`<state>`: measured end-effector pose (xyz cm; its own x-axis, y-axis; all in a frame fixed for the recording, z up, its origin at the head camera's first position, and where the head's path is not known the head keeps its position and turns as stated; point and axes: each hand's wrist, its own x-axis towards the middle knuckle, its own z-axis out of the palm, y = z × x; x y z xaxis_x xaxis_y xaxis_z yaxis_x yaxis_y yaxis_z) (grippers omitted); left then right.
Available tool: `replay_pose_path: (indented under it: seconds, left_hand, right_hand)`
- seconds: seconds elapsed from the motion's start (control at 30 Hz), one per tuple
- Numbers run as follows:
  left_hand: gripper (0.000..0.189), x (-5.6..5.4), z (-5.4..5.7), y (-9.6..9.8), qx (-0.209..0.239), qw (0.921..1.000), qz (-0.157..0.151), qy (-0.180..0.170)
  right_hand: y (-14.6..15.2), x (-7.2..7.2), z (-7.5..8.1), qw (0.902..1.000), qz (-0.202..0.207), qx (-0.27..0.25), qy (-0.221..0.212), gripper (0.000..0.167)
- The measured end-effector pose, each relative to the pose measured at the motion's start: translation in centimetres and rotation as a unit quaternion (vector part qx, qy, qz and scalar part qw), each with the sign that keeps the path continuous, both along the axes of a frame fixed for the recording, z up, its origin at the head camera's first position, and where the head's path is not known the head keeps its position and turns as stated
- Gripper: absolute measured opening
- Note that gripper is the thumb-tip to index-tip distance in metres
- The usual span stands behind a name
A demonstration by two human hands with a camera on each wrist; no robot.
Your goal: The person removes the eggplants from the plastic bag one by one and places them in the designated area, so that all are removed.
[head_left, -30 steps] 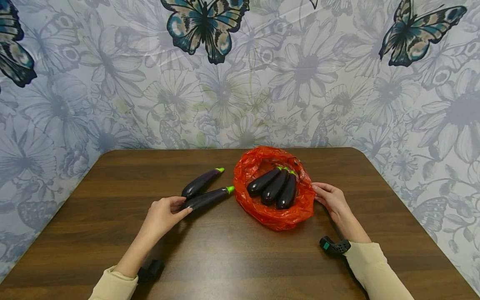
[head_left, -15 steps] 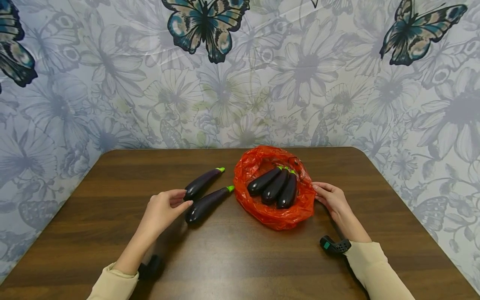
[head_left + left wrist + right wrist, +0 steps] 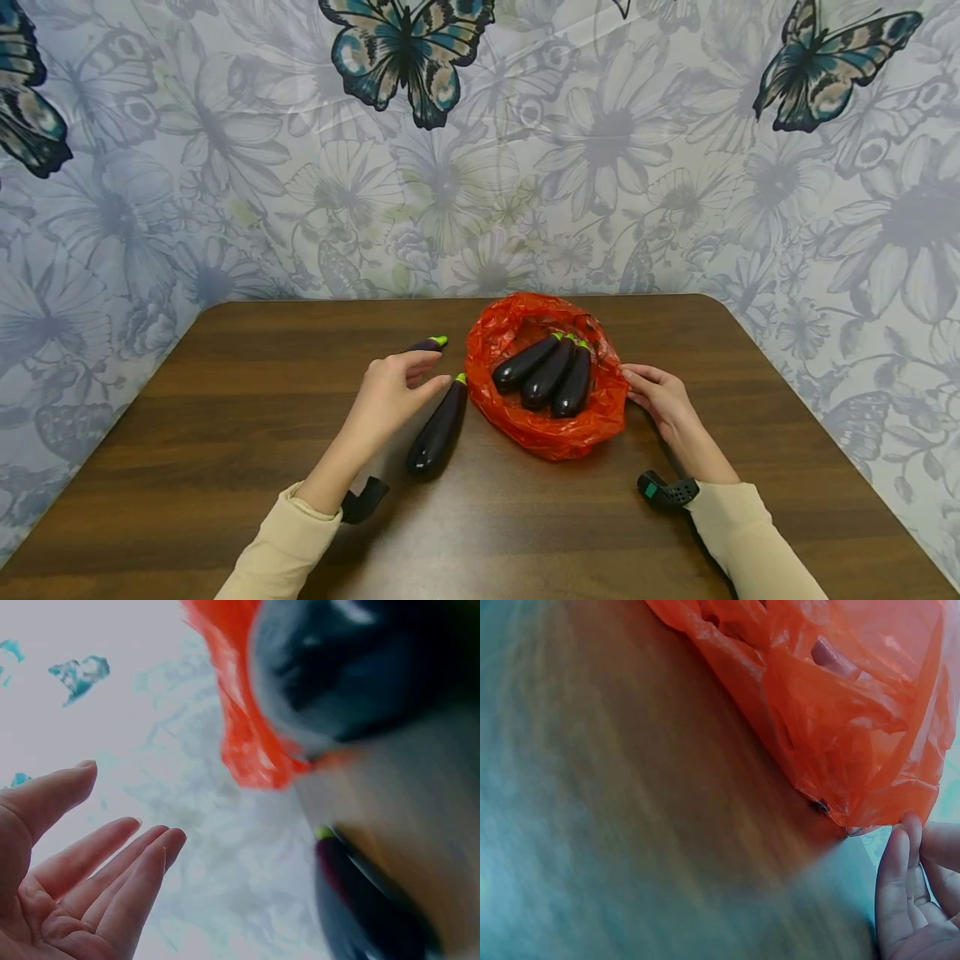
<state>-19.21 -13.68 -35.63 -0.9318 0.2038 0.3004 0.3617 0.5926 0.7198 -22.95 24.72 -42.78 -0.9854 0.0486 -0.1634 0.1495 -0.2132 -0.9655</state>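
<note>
An open red plastic bag (image 3: 555,440) stands on the table with three dark eggplants (image 3: 550,375) lying inside it. My right hand (image 3: 663,402) pinches the bag's right side between thumb and fingers, as the right wrist view shows at the bag's edge (image 3: 885,802). Left of the bag lies a loose eggplant (image 3: 438,433), its green stem end towards the bag. Another eggplant (image 3: 427,343) lies farther back, mostly hidden behind my left hand (image 3: 386,398). That hand hovers over the two loose eggplants; in the left wrist view its fingers (image 3: 127,900) are spread and hold nothing.
The brown wooden table (image 3: 187,450) has its far edge close to a wall (image 3: 300,167) patterned with flowers and butterflies. A black band (image 3: 667,490) sits on the right wrist, and a dark device (image 3: 365,500) is at the left wrist.
My left hand has moved right and forward, away from the eggplants' blunt ends. The nearer loose eggplant has swung round, its blunt end now farther right and nearer me. The right hand stays put.
</note>
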Motion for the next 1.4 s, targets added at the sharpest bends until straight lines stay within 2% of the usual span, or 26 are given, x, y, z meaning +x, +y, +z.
replay_pose_path:
  seconds: [0.2, 0.37, 0.5, 0.63, 0.87, 1.1, 1.4]
  left_hand:
    - [0.037, -1.9, 0.5, 3.0, -0.017, 0.9994, -0.030, 0.000]
    - [0.039, -3.8, 0.6, 5.0, -0.049, 0.9971, -0.057, -0.016]
    - [0.039, -4.8, 0.8, 6.6, -0.039, 0.9959, -0.076, -0.030]
    - [0.040, -5.9, 0.4, 7.9, -0.028, 0.9944, -0.088, -0.052]
    - [0.043, -7.9, -1.0, 9.3, -0.060, 0.9901, -0.087, -0.092]
    - [0.047, -8.7, -2.7, 10.0, -0.108, 0.9859, -0.078, -0.101]
    - [0.047, -9.2, -3.7, 10.5, -0.126, 0.9844, -0.074, -0.098]
  right_hand:
    - [0.0, 0.0, 0.0, 1.0000, -0.002, -0.005, 0.002, 0.022]
    - [0.1, 0.0, -0.1, 1.0000, -0.002, -0.005, 0.001, 0.020]
    - [0.2, -0.1, 0.0, 1.0000, 0.000, -0.001, 0.004, 0.021]
    - [0.2, 0.0, 0.0, 1.0000, -0.001, -0.001, 0.003, 0.021]
    - [0.2, 0.0, 0.0, 1.0000, 0.000, -0.001, 0.003, 0.020]
    - [0.0, 0.0, -0.3, 1.0000, -0.003, -0.002, 0.006, 0.021]
    - [0.1, -0.2, -0.3, 0.9999, -0.004, 0.000, 0.012, 0.018]
